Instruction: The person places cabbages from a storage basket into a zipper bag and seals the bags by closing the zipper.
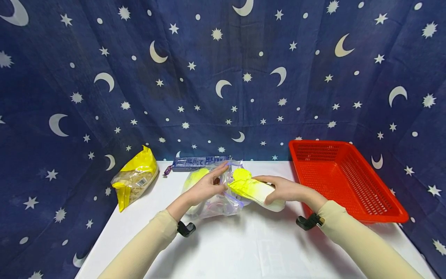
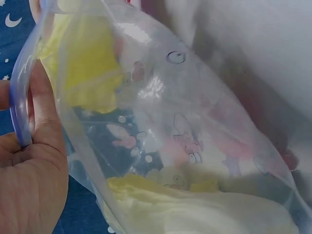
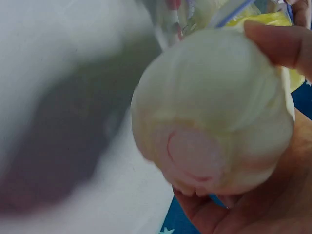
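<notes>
My left hand (image 1: 205, 188) pinches the purple-edged rim of a clear zip bag (image 1: 219, 209) printed with cartoon figures. In the left wrist view the rim passes between my thumb and fingers. Inside the bag lies one napa cabbage (image 2: 204, 212), white with a yellow leafy end. A second napa cabbage (image 1: 259, 190) is gripped around its white base by my right hand (image 1: 290, 189), its yellow leaves pointing left into the bag's mouth. The right wrist view shows this cabbage's round cut base (image 3: 192, 153) facing the camera.
A red perforated basket (image 1: 352, 217) stands on the right of the white table (image 1: 258, 248). To the left sits a yellow and clear food packet (image 1: 136, 178). Behind the bag lie a dark blue box (image 1: 188, 164) and a small purple wrapped piece (image 1: 167, 170).
</notes>
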### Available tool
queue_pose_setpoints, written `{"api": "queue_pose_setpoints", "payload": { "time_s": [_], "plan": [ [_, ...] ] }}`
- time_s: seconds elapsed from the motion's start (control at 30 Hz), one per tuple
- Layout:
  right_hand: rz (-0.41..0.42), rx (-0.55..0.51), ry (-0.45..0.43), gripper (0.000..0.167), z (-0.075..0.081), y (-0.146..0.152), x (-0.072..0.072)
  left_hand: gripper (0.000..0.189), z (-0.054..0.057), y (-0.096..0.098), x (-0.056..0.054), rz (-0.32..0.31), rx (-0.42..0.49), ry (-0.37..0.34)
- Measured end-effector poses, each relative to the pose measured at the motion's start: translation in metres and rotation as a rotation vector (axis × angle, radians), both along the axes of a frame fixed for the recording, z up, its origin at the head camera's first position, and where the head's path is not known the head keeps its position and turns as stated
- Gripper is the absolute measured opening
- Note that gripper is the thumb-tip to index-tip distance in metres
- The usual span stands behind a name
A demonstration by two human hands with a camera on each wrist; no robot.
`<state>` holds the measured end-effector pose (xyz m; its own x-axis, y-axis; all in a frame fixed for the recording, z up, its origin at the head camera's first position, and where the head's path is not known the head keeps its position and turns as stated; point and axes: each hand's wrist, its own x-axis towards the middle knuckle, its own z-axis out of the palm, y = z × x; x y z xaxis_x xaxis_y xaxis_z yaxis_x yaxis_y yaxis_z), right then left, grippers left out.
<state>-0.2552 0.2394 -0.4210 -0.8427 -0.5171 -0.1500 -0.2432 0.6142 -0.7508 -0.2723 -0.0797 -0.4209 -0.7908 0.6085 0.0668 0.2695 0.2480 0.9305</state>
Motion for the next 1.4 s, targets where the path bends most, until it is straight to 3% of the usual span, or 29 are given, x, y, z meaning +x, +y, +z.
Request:
{"api": "queue_pose_setpoints", "payload": {
  "time_s": [0.2,0.4,0.63,0.87,1.1,1.23,1.4],
  "plan": [
    [0.036,0.094,0.144,0.086,0.002,-0.006,0.003,0.079,0.002,0.002,0.003,0.005,-0.008,-0.002],
    [0.052,0.196,0.216,0.086,0.004,-0.013,0.006,0.079,0.0,0.005,0.003,0.0,0.008,-0.003],
    [0.094,0.355,0.358,0.084,0.004,-0.023,0.005,0.077,-0.004,0.009,0.002,-0.004,-0.003,0.024],
    [0.091,0.359,0.372,0.082,0.004,-0.028,0.003,0.076,-0.005,0.01,0.002,-0.012,-0.009,0.026],
    [0.143,0.419,0.543,0.068,0.006,-0.034,0.005,0.075,-0.005,0.011,0.002,-0.018,-0.013,0.031],
    [0.12,0.369,0.451,0.074,0.006,-0.036,0.002,0.076,-0.006,0.011,0.002,-0.021,-0.004,0.023],
    [0.012,0.192,0.191,0.079,0.005,-0.035,-0.004,0.078,-0.006,0.01,0.003,-0.012,-0.017,0.028]
  ]
}}
